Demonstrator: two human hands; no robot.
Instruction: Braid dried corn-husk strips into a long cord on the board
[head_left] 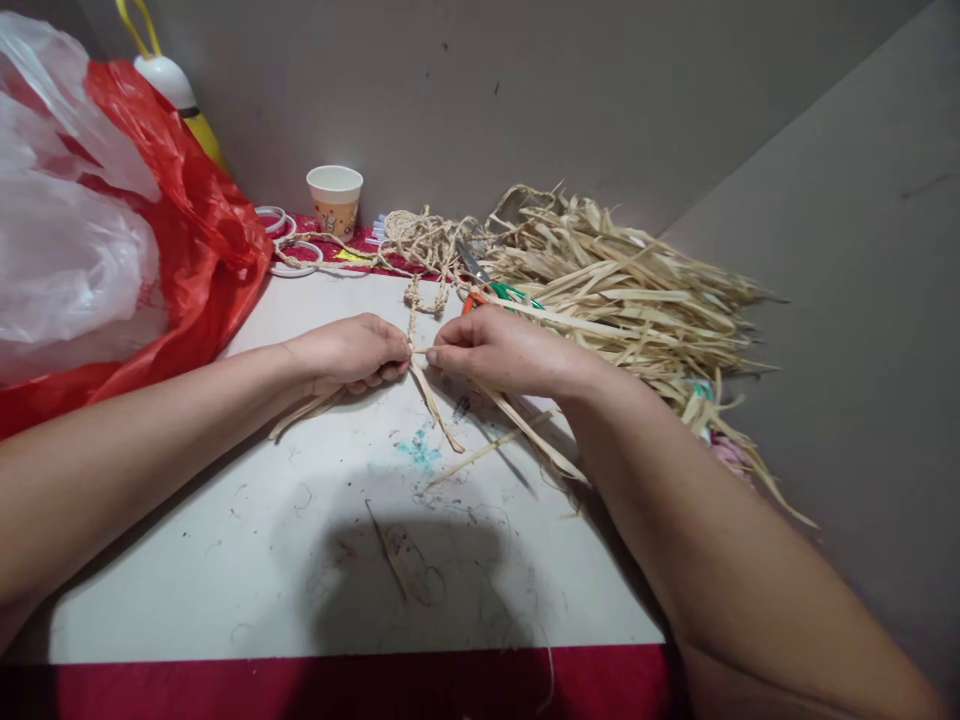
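Note:
My left hand [352, 352] and my right hand [499, 352] meet at the middle of the white board [300, 540], both pinched on the same straw braid [412, 312]. The braid runs away from my fingers toward a tangle of plaited cord [424, 238] at the back. Loose flat straw strips [442, 415] trail from under both hands toward me, fanning over the board. My left fingers curl round strips on the left side; my right fingers press strips on the right.
A large heap of dry straw strips [637, 295] lies at the right, with scissors [480, 275] on its near edge. A paper cup [334, 200] and white rings [289, 245] stand at the back. Red and clear plastic bags [112, 220] fill the left. Grey walls enclose the back and right.

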